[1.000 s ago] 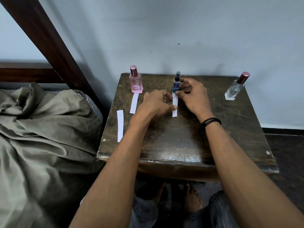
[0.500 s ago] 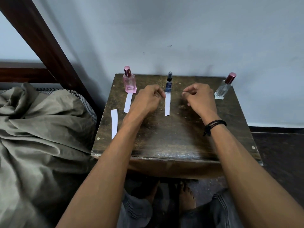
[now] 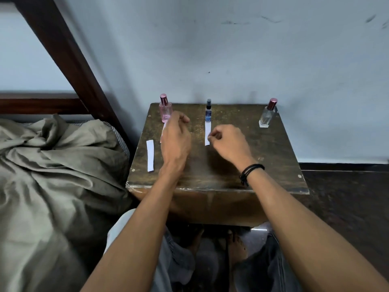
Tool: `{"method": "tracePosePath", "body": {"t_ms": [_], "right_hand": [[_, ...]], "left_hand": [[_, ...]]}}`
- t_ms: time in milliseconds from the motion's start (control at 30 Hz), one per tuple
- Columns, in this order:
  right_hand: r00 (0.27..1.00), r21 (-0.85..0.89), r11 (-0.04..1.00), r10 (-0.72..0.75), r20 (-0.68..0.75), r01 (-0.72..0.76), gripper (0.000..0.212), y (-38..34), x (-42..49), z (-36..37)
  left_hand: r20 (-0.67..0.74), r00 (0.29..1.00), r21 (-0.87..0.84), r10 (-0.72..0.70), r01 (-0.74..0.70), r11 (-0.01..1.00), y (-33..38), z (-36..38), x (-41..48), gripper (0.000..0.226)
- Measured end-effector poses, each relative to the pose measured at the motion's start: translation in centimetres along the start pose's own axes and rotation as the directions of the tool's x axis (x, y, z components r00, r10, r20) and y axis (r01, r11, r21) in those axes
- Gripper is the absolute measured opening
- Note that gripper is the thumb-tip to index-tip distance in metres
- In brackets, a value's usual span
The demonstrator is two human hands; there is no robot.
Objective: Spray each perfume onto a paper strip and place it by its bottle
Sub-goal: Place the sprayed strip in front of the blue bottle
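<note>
Three perfume bottles stand along the back of a dark wooden table (image 3: pixel 221 173): a pink bottle (image 3: pixel 165 109) at the left, a slim blue bottle (image 3: pixel 208 111) in the middle, a clear bottle (image 3: pixel 267 114) with a maroon cap at the right. A white paper strip (image 3: pixel 208 133) lies in front of the blue bottle. Another strip (image 3: pixel 162 133) in front of the pink bottle is mostly hidden by my left hand (image 3: pixel 175 140). A third strip (image 3: pixel 150 155) lies near the table's left edge. My right hand (image 3: pixel 228 143) hovers just right of the middle strip. Both hands are loosely curled and hold nothing.
A bed with a rumpled olive sheet (image 3: pixel 52 175) lies left of the table, with a dark wooden bed frame (image 3: pixel 69 57) slanting above it. A pale wall (image 3: pixel 231 49) rises right behind the bottles. My knees and bare feet show below the table's front edge.
Both hands have let go of the middle strip and moved apart, the left toward the pink bottle. The strip now lies alone in front of the blue bottle.
</note>
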State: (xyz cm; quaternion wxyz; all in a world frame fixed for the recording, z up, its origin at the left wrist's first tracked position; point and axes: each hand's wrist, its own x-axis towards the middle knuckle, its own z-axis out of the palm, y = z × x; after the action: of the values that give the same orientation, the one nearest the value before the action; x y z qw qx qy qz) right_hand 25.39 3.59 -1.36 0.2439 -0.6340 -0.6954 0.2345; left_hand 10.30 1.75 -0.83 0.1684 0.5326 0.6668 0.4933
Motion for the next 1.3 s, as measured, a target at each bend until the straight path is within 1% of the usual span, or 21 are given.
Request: {"method": "tracePosePath", "body": {"t_ms": [67,133,200,233,300,367,433,533,633,700,767,867,1000,1167,1300], "right_hand": [[0.995,-0.012,0.997,-0.074,0.072,0.075,0.008,-1.7,-1.6,1.6],[0.976,0.019,0.986,-0.169,0.138,0.168,0.01,-3.4,-3.1,3.2],[0.951,0.06,0.966,-0.259,0.171,0.252,0.012,-4.9,-4.3,4.7],[0.939,0.08,0.954,-0.299,0.171,0.289,0.013,-5.7,-4.7,5.4],[0.921,0.11,0.932,-0.359,0.151,0.345,0.018,-7.2,-5.0,6.8],[0.912,0.135,0.918,-0.389,0.132,0.372,0.024,-8.5,-4.8,8.0],[0.905,0.134,0.912,-0.404,0.134,0.388,0.031,-9.3,-4.3,9.1],[0.894,0.124,0.909,-0.415,0.171,0.398,0.041,-9.5,-3.5,10.3],[0.872,0.068,0.904,-0.426,0.24,0.423,0.047,-9.0,-3.0,11.2],[0.864,0.052,0.901,-0.429,0.265,0.432,0.045,-8.5,-2.9,11.4],[0.863,0.06,0.898,-0.435,0.257,0.435,0.04,-8.3,-2.8,11.6],[0.859,0.079,0.89,-0.455,0.235,0.45,0.034,-8.1,-2.8,11.7],[0.852,0.137,0.881,-0.473,0.223,0.453,0.029,-7.9,-2.5,11.7],[0.873,0.306,0.879,-0.437,0.217,0.365,0.028,-7.2,-2.2,11.2],[0.883,0.281,0.889,-0.423,0.203,0.361,0.027,-7.1,-2.3,11.3]], "left_hand": [[-0.12,0.99,-0.024,-0.072,0.07,0.997,-1.1,-2.3,-0.3,0.028],[-0.203,0.957,-0.077,-0.207,0.195,0.978,-2.2,-4.8,-0.4,0.035],[-0.239,0.904,-0.206,-0.354,0.309,0.928,-3.1,-6.9,-0.1,0.039],[-0.263,0.873,-0.265,-0.41,0.344,0.901,-3.6,-7.9,0.2,0.041],[-0.327,0.809,-0.305,-0.488,0.398,0.865,-4.8,-9.3,0.8,0.044],[-0.331,0.761,-0.327,-0.558,0.462,0.824,-5.8,-10.1,1.0,0.04],[-0.235,0.762,-0.331,-0.603,0.521,0.787,-6.6,-10.2,1.3,0.039],[-0.053,0.798,-0.308,-0.6,0.558,0.77,-7.7,-10.0,2.2,0.033],[0.031,0.809,-0.298,-0.587,0.568,0.767,-8.1,-10.1,3.0,0.025],[0.065,0.818,-0.298,-0.571,0.562,0.771,-8.2,-10.1,3.2,0.023],[0.099,0.824,-0.28,-0.557,0.561,0.779,-8.4,-10.3,3.4,0.021],[0.156,0.836,-0.209,-0.525,0.548,0.81,-8.8,-10.6,3.6,0.02],[0.183,0.85,-0.14,-0.494,0.52,0.842,-9.2,-11.0,3.9,0.02],[0.2,0.852,-0.082,-0.483,0.506,0.859,-10.2,-11.5,4.4,0.019],[0.223,0.871,-0.032,-0.437,0.455,0.89,-10.2,-11.4,4.6,0.018]]}}
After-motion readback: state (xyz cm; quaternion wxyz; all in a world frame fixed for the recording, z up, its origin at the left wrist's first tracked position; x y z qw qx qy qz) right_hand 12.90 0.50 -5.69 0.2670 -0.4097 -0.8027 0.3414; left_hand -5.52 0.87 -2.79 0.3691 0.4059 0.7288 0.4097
